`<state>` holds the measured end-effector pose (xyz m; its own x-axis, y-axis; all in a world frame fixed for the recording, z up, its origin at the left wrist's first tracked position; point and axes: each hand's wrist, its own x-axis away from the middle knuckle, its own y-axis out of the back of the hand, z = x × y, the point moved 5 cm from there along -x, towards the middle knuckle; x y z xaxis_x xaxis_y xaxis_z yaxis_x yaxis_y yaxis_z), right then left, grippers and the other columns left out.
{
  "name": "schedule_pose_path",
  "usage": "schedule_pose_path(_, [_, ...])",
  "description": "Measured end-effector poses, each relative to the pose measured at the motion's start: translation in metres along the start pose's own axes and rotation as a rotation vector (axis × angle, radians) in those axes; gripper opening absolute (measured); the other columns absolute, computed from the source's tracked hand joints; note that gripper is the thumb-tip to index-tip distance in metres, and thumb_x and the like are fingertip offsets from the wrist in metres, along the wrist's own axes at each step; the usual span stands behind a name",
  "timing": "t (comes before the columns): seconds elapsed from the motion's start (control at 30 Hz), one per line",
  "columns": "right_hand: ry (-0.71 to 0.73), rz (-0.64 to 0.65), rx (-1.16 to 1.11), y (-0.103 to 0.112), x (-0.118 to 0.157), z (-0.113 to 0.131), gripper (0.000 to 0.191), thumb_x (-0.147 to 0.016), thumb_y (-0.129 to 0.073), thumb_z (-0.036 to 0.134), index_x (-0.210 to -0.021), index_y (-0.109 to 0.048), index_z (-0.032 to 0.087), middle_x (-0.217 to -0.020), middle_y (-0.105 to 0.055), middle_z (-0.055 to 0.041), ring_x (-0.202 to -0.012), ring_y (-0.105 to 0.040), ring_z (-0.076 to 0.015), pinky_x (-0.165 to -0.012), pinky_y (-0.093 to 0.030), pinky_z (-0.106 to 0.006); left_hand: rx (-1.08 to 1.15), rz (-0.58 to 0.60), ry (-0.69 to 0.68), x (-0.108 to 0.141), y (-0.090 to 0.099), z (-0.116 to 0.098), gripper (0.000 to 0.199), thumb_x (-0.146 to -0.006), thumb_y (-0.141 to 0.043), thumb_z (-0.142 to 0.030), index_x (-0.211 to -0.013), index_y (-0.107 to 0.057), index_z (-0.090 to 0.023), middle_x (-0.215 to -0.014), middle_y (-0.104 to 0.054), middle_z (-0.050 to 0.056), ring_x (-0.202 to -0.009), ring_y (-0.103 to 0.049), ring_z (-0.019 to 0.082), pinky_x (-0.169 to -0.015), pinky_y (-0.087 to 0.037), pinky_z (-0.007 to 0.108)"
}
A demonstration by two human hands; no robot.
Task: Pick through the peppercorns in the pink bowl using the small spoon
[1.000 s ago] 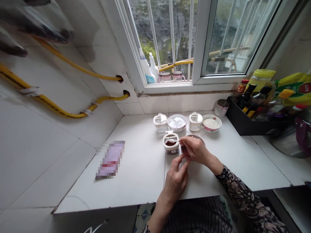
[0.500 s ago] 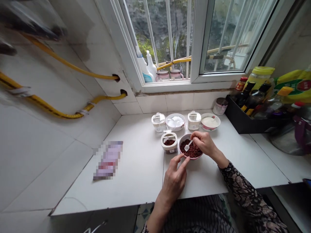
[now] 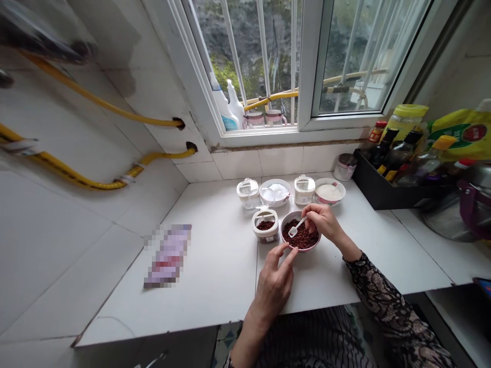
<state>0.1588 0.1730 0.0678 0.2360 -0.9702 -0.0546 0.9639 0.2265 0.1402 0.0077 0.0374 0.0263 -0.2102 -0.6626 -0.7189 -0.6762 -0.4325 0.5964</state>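
A small white spoon (image 3: 293, 231) is pinched in my right hand (image 3: 321, 223), its scoop over the dark red peppercorns (image 3: 301, 240) in a round bowl (image 3: 304, 250). My left hand (image 3: 274, 278) has its fingers apart, with fingertips at the bowl's near left rim. Left of the bowl stands a clear jar (image 3: 265, 232) with a white rim and similar dark grains inside. Behind are a jar (image 3: 247, 193), a bowl of white powder (image 3: 275, 192), another jar (image 3: 304, 190) and a bowl of pale grains (image 3: 330, 192).
A blurred purple packet (image 3: 168, 256) lies on the white counter (image 3: 215, 276) at left. At right are a lidded container (image 3: 345, 167), a black box (image 3: 387, 197) of bottles and a metal pot (image 3: 445, 220). The window (image 3: 264, 135) is behind.
The view has shifted slightly. The spoon's scoop has tilted and sits a little differently over the peppercorns. My left hand stays at the bowl's rim.
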Motion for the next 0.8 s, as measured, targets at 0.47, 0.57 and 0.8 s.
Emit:
schedule_pose_path(0.47, [0.159,0.070,-0.153,-0.014,0.006,0.012,0.018,-0.084,-0.059,0.035,-0.089,-0.061,0.018,-0.067,-0.070,-0.0015,-0.054,-0.067,-0.0143,-0.057,-0.056,-0.027,0.002,0.016,0.011,0.001,-0.001,0.001,0.055,-0.091,-0.044,0.000,-0.140,-0.051,-0.024,-0.129,-0.054,0.013,-0.119,-0.058,0.022,-0.094,-0.058,0.036])
schedule_pose_path(0.57, [0.387,0.003,0.049,-0.028,0.016,0.022,0.015,-0.095,-0.049,0.029,-0.099,-0.060,0.020,-0.077,-0.072,-0.0034,-0.070,-0.070,-0.0161,-0.069,-0.057,-0.030,0.007,0.007,0.006,0.001,-0.001,0.000,0.055,-0.090,-0.044,0.001,-0.139,-0.051,-0.023,-0.129,-0.053,0.013,-0.120,-0.057,0.022,-0.095,-0.058,0.037])
schedule_pose_path(0.8, [0.755,0.009,0.442,-0.041,0.033,0.037,0.019,-0.095,-0.044,0.018,-0.099,-0.063,0.020,-0.078,-0.070,-0.0047,-0.069,-0.066,-0.0170,-0.069,-0.052,-0.029,0.018,0.008,0.019,0.002,-0.002,0.001,0.056,-0.090,-0.043,0.001,-0.140,-0.051,-0.024,-0.129,-0.054,0.013,-0.120,-0.057,0.023,-0.095,-0.058,0.038])
